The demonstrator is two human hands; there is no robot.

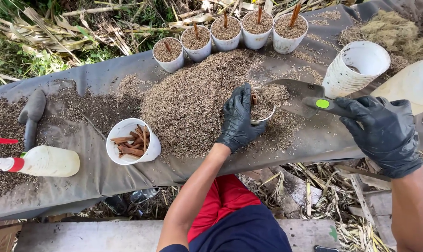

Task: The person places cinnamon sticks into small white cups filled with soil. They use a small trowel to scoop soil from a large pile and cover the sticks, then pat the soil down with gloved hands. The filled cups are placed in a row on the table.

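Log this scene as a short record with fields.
Left hand: gloved left hand grips a white cup holding a stick and husk
Right hand: gloved right hand holds a trowel tipped over the cup
Surface: dark sheet with a husk pile
Filled cups: five in a row, one stick in each
Stick supply: cup of sticks
Spare cups: stack lying on its side
Other: spray bottle at left
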